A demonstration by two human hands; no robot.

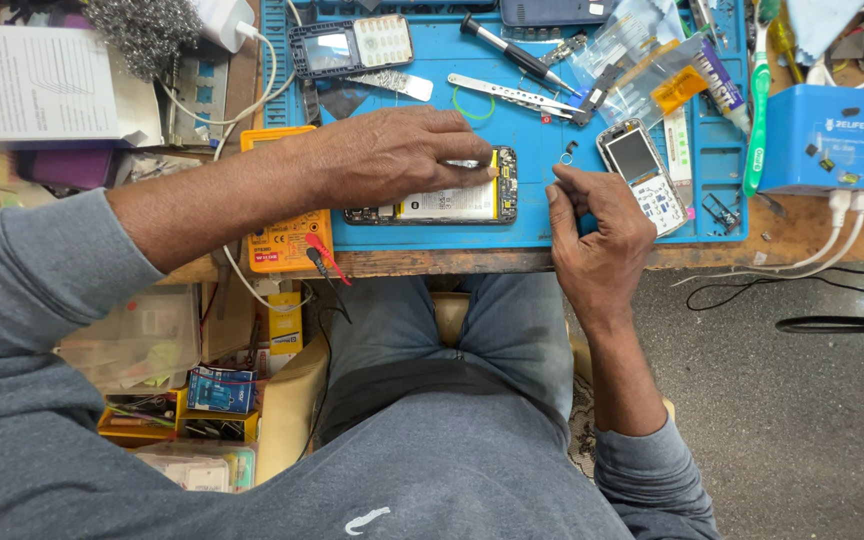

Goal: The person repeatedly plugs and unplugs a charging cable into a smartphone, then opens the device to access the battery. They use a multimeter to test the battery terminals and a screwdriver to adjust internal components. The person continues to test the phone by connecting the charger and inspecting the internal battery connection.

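Observation:
An opened phone (452, 203) with its battery showing lies on the blue work mat (532, 225) near the front edge. My left hand (392, 155) rests on top of it, fingertips pressing its upper right part. My right hand (597, 225) sits on the mat just right of the phone, fingers curled and pinched together; whether a small part is between them cannot be made out. A tiny dark part (569, 152) lies on the mat just above my right hand. A keypad phone body (642, 175) without its cover lies to the right.
Tweezers (512, 95), a black screwdriver (517, 52) and plastic bags (642, 65) lie at the mat's back. A phone frame (350, 45) is at top. A yellow multimeter (287, 235) is left, a blue box (822, 138) and green toothbrush (757, 110) right.

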